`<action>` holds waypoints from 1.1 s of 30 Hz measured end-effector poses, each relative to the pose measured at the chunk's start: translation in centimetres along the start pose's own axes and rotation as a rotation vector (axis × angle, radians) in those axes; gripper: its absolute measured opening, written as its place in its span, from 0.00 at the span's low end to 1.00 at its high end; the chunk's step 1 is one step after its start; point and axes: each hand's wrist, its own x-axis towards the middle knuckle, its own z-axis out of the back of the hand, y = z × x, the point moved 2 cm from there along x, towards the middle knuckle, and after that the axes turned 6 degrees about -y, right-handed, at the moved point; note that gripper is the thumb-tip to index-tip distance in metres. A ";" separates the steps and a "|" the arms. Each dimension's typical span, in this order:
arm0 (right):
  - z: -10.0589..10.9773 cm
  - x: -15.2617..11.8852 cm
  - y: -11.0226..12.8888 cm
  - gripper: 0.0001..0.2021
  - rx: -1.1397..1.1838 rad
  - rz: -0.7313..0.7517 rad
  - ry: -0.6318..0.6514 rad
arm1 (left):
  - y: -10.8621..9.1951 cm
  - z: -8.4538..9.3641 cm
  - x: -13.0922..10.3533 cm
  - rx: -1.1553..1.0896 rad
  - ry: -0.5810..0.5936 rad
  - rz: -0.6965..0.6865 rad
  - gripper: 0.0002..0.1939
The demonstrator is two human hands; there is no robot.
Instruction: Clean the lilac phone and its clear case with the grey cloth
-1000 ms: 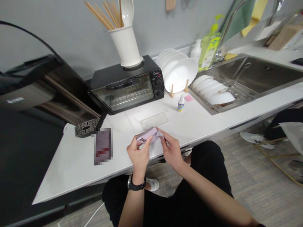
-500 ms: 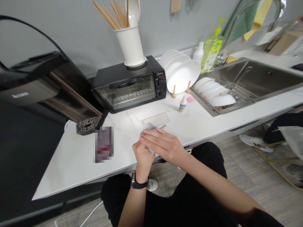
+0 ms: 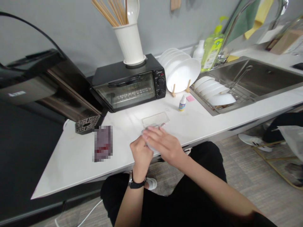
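My left hand (image 3: 141, 151), with a black watch on its wrist, is closed at the counter's front edge around something thin and mostly hidden. Across it lies my right hand (image 3: 165, 143), its fingers close together and pressed down on the same spot. Between the two hands a thin grey piece (image 3: 151, 147) peeks out; its kind cannot be made out. Just beyond the fingers a clear, shallow rectangular case (image 3: 155, 119) rests on the counter. Farther back stands a small white bottle (image 3: 182, 103) with a blue and yellow label, beside a pink slip (image 3: 190, 98).
A black toaster oven (image 3: 130, 83) carries a white utensil holder (image 3: 130, 42). White plates (image 3: 182, 74) stand in a rack near the sink (image 3: 260, 78). At left are a black dispenser (image 3: 59, 85) and a blurred-out item (image 3: 103, 143). A person's shoe (image 3: 254, 142) shows at right.
My right hand has shifted slightly over my left, and its fingers look a little blurred by motion. Less of the grey piece shows beyond the fingertips. The things on the counter stay put.
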 end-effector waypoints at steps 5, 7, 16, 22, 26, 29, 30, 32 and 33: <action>-0.1 -0.2 -0.6 0.22 -0.002 -0.132 -0.019 | -0.4 0.2 0.0 -0.057 -0.024 0.001 0.08; -0.2 -0.4 -0.9 0.22 -0.003 -0.172 -0.055 | -0.5 0.2 0.0 -0.080 -0.037 -0.010 0.10; 0.2 -1.4 -1.2 0.21 0.052 -0.010 0.030 | -0.4 0.1 -0.9 0.062 -0.020 -0.122 0.09; 0.0 -2.0 -2.0 0.21 0.052 -0.077 -0.017 | -0.6 -0.1 -1.2 0.057 0.002 -0.157 0.13; -0.4 -2.2 -2.1 0.20 0.073 -0.004 0.033 | -0.5 -0.1 -1.2 0.087 -0.007 -0.174 0.11; -0.4 -2.1 -2.1 0.21 0.064 -0.102 0.006 | -0.5 0.0 -1.2 0.098 0.033 -0.159 0.14; -0.4 -2.1 -2.0 0.21 0.074 -0.094 0.025 | -0.6 0.0 -1.1 0.108 0.036 -0.160 0.15; -0.5 -2.1 -1.9 0.21 0.077 -0.119 0.044 | -0.6 0.2 -1.1 0.127 0.052 -0.170 0.15; -0.5 -2.1 -1.9 0.21 0.068 -0.164 0.030 | -0.6 0.2 -1.1 0.130 0.068 -0.175 0.16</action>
